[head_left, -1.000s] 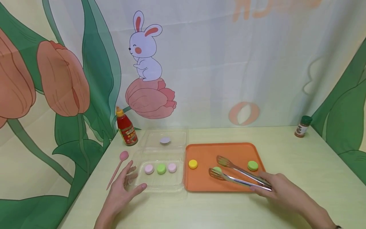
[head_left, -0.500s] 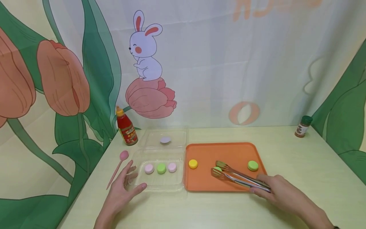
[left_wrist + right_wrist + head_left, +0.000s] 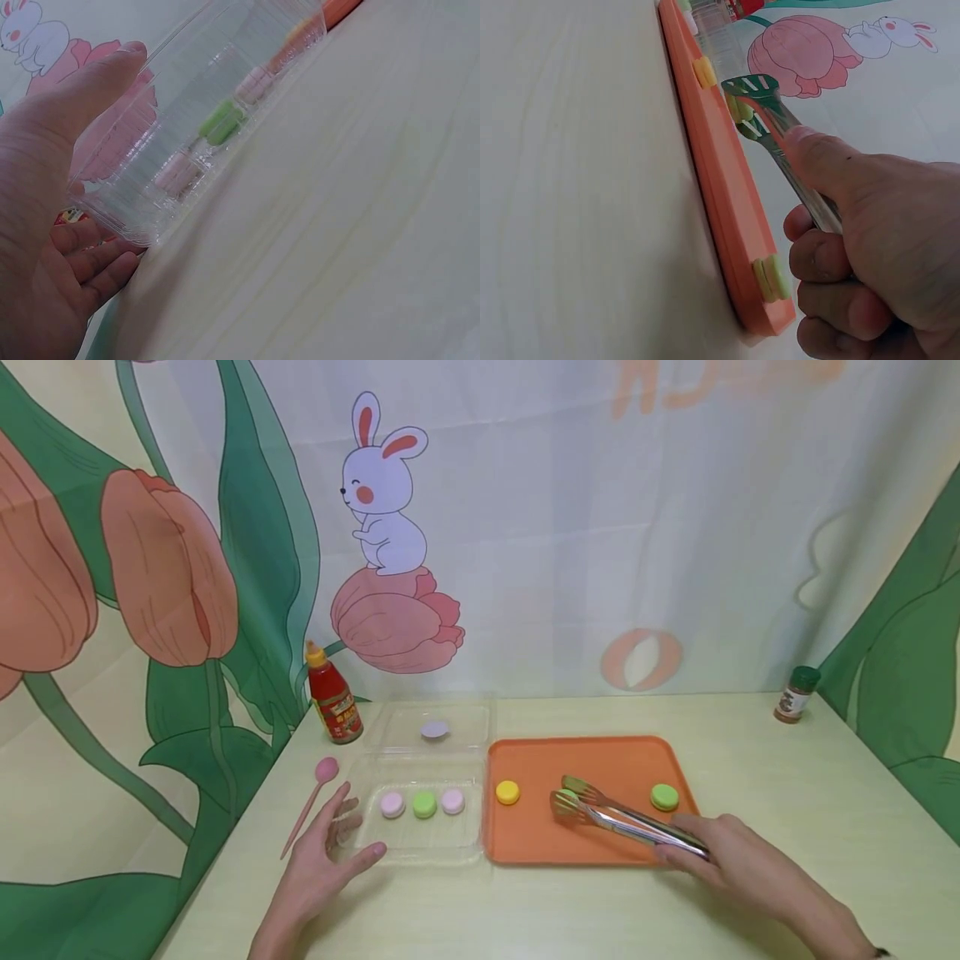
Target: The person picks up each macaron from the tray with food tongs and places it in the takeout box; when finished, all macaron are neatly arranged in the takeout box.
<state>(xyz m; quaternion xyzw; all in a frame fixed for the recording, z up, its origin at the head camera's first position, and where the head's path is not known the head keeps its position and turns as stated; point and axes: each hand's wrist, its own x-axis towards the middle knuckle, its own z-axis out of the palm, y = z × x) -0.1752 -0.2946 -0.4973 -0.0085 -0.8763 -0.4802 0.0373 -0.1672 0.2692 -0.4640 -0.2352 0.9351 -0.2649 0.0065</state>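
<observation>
My right hand (image 3: 723, 856) grips metal tongs (image 3: 652, 831) by the handle over the orange tray (image 3: 525, 847). The slotted tips close around a green macaron (image 3: 739, 109), which shows between them in the right wrist view. A yellow macaron (image 3: 507, 792) rests at the tray's left, another green macaron (image 3: 664, 797) at its right. My left hand (image 3: 315, 864) stands with fingers and thumb spread around the front-left corner of the clear plastic container (image 3: 420, 852). Inside, a pink macaron (image 3: 392, 805), a green macaron (image 3: 222, 122) and a second pink macaron (image 3: 453, 801) sit in a row.
The container's clear lid (image 3: 390, 718) lies folded back behind it, with a pale oval sticker (image 3: 434, 729). To the left are a pink spoon (image 3: 326, 770) and a red sauce bottle (image 3: 335, 702). A spice jar (image 3: 797, 695) stands far right. A printed curtain (image 3: 540, 543) hangs behind.
The tongs' tips have drawn together around the middle green macaron, which now sits slightly farther left and higher in the head view. My left hand has stayed in place.
</observation>
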